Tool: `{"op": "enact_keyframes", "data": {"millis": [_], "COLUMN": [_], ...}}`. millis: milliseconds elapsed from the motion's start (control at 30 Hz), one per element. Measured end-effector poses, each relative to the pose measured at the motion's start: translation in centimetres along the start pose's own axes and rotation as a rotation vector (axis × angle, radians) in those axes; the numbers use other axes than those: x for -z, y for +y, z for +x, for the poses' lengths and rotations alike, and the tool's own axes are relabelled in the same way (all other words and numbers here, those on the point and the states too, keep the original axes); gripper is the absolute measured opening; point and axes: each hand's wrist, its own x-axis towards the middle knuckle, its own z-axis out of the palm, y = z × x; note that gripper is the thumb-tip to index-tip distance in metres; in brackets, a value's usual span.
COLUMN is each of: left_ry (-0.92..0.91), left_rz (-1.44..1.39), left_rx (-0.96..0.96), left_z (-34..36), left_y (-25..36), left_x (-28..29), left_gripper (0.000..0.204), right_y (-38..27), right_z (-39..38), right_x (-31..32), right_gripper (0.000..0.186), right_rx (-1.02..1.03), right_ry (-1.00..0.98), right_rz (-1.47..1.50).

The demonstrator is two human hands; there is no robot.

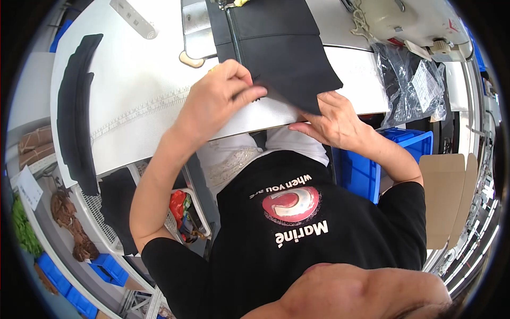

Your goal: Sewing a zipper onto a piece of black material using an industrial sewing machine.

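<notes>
A black fabric panel [287, 58] with a seam across it and a zipper [234, 34] along its left part lies on the white table, its far end under the sewing machine's needle area [223, 4]. My left hand [222, 98] is closed, thumb and forefinger pinching at the panel's near left edge; the exact grip is partly hidden. At the near right corner, my right hand [337, 119] grips the fabric, with the fingertips partly covered by it. Between both hands the near edge is raised and slightly blurred.
Stacked black fabric strips [77, 111] lie at the table's left. A grey-white remote-like device [134, 20] sits at the far left. To the right are the machine body [409, 21] and a clear plastic bag [406, 80]. Below stand a blue bin [361, 170] and a white basket [191, 212].
</notes>
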Motion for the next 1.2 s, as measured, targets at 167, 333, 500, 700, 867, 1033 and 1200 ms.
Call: {"op": "enact_keyframes", "data": {"millis": [167, 333, 500, 700, 867, 1033, 1200], "left_ry": [0.213, 0.187, 0.174, 0.196, 0.174, 0.217, 0.161], "left_rz": [0.496, 0.591, 0.618, 0.650, 0.615, 0.413, 0.258], "left_rx": [-0.197, -0.115, -0.095, -0.136, -0.113, -0.179, -0.123], "left_z": [-3.7, -5.2, -5.1, -5.4, -5.4, -4.0, -2.1], "left_y": [1.2, 0.9, 1.0, 0.4, 1.3, 0.5, -0.7], "left_x": [-2.2, -3.3, -3.2, -3.4, -3.1, -1.1, 0.4], "left_gripper": [0.046, 0.060, 0.055, 0.051, 0.047, 0.039, 0.036], "right_y": [-2.1, 0.0, 6.1, 5.6, 1.9, 0.1, 0.2], "right_z": [2.2, 7.7, 11.2, 11.1, 9.3, 5.8, 6.0], "right_x": [3.5, 5.5, -1.7, -1.8, 0.0, -1.2, -0.9], "right_gripper": [0.035, 0.030, 0.039, 0.047, 0.049, 0.051, 0.047], "right_rx": [0.099, -0.014, -0.008, -0.092, 0.035, 0.069, 0.181], "right_ry": [0.025, 0.182, 0.181, 0.072, 0.015, 0.105, 0.059], "right_rz": [-0.072, 0.048, -0.130, -0.153, -0.071, 0.041, -0.041]}}
